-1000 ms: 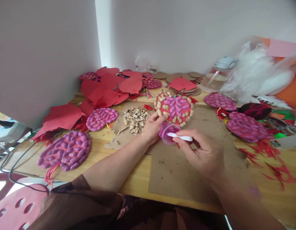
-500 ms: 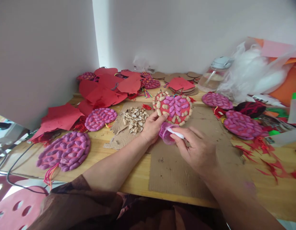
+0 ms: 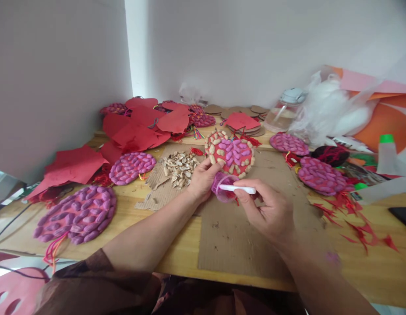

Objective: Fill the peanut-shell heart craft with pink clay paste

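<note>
My left hand [image 3: 204, 178] pinches the near edge of a red heart-shaped plaque [image 3: 220, 154] covered with peanut shells. Its middle shells are painted pink-purple, while those around the rim are plain tan. Against that hand's palm side is a small clear cup [image 3: 227, 199] stained with purple paint; whether the hidden fingers grip it too, I cannot tell. In my right hand [image 3: 266, 210] is a white-handled brush [image 3: 244, 190], held between thumb and fingers, its tip inside the cup. Loose peanut shells [image 3: 180, 168] lie in a heap left of my left hand.
Cardboard [image 3: 242, 240] covers the table under my hands. Painted plaques [image 3: 78, 214] lie at left, with more at right [image 3: 323, 175]. Red paper pieces [image 3: 133, 131] are piled at the back left. A lidded jar [image 3: 283, 113] and a plastic bag [image 3: 334, 109] stand back right.
The view has shifted slightly. The brush has tipped from slanting to nearly level in the cup, and the cup's opening now faces me more. Both hands keep their holds.
</note>
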### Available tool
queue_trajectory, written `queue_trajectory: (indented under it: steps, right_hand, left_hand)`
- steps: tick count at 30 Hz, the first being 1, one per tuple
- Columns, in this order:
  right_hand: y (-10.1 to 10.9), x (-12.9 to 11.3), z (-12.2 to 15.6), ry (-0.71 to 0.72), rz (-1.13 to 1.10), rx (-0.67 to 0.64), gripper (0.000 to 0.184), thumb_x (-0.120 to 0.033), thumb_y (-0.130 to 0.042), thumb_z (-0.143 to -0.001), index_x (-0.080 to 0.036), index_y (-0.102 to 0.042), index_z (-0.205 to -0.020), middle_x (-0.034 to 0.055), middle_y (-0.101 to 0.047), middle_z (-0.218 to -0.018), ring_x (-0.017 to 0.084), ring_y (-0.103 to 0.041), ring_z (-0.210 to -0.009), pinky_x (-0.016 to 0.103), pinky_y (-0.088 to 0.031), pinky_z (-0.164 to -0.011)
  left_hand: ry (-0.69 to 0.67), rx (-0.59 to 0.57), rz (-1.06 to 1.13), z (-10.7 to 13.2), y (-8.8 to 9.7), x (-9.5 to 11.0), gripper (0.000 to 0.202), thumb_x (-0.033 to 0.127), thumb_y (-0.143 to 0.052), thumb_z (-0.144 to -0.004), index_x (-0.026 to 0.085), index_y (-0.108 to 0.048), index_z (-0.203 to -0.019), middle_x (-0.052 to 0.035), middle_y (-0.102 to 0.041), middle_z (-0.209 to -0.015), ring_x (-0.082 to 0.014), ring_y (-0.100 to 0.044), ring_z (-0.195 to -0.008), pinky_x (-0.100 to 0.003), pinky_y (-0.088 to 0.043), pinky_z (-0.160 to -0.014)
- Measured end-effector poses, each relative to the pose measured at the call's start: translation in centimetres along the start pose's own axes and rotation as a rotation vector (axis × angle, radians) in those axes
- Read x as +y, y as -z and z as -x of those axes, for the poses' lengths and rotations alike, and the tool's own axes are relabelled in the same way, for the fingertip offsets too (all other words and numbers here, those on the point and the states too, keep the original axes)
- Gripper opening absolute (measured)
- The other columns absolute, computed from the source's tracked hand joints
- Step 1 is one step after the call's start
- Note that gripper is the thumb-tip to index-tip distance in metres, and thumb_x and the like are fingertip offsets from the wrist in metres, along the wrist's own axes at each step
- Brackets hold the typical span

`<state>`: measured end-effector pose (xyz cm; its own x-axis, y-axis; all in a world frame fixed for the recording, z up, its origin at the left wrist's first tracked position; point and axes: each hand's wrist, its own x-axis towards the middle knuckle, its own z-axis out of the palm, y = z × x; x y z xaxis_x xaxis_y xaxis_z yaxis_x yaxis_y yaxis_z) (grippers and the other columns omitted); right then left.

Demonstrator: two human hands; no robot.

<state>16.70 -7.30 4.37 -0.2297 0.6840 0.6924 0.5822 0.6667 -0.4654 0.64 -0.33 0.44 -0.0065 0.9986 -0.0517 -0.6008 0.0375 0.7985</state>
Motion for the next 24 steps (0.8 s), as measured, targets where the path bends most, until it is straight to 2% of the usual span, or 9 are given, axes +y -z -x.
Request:
queue_trajectory:
  steps: [4,11,16,19,21,24]
  right_hand:
    - [0.7,0.1,-0.2,-0.034,-0.018,-0.008,0.008,-0.025,-0.066,-0.1,-0.025,-0.073,-0.101,-0.0005,-0.079,-0.085,0.013,-0.068,-0.064,0.027,-0.054,-0.06]
    - [1.0,0.2,-0.6,0.144,-0.027,-0.024,0.011,-0.017,-0.069,-0.095,-0.024,-0.073,-0.101,0.0016,-0.076,-0.086,0.019,-0.069,-0.082,0.034,-0.056,-0.075]
    - [1.2,0.4,-0.6,0.092,-0.016,0.011,0.009,-0.016,-0.067,-0.096,-0.023,-0.073,-0.099,0.0016,-0.075,-0.089,0.017,-0.068,-0.084,0.032,-0.055,-0.078]
    - [1.5,0.8,-0.4,0.058,-0.049,-0.008,0.007,-0.019,-0.067,-0.097,-0.023,-0.074,-0.099,0.0018,-0.074,-0.089,0.016,-0.068,-0.082,0.031,-0.052,-0.073]
    - [1.8,1.3,-0.4,-0.018,-0.094,0.074,0.008,-0.023,-0.067,-0.099,-0.023,-0.075,-0.099,0.0017,-0.073,-0.087,0.015,-0.066,-0.074,0.03,-0.048,-0.063]
    - [2.4,2.1,-0.7,-0.11,-0.148,0.329,0.012,-0.03,-0.068,-0.101,-0.023,-0.077,-0.098,-0.0001,-0.07,-0.075,0.013,-0.059,-0.062,0.029,-0.04,-0.054]
  left_hand:
    - [0.025,0.022,-0.006,-0.2,0.2,-0.1,0.036,0.037,-0.094,-0.066,0.019,-0.078,-0.093,-0.0037,-0.078,-0.091,-0.0174,-0.069,-0.079,-0.034,-0.058,-0.081]
    - [0.043,0.027,0.0,-0.3,0.3,0.1,0.034,0.034,-0.093,-0.066,0.018,-0.079,-0.094,-0.005,-0.079,-0.091,-0.0176,-0.069,-0.076,-0.035,-0.058,-0.08]
    - [0.041,0.022,-0.016,-0.4,0.4,0.0,0.035,0.033,-0.092,-0.066,0.018,-0.078,-0.094,-0.0038,-0.078,-0.088,-0.0161,-0.067,-0.072,-0.034,-0.056,-0.079]
    - [0.048,0.022,-0.024,-0.5,0.4,-0.1,0.035,0.031,-0.091,-0.064,0.018,-0.078,-0.093,-0.0033,-0.077,-0.087,-0.0165,-0.068,-0.073,-0.033,-0.056,-0.077]
    - [0.058,0.027,-0.024,-0.5,0.5,0.0,0.032,0.029,-0.09,-0.064,0.018,-0.078,-0.092,-0.0033,-0.077,-0.087,-0.0163,-0.067,-0.072,-0.032,-0.055,-0.075]
    - [0.063,0.041,-0.036,-0.6,0.5,0.0,0.026,0.026,-0.088,-0.066,0.018,-0.078,-0.089,-0.003,-0.076,-0.083,-0.0148,-0.065,-0.068,-0.031,-0.054,-0.072]
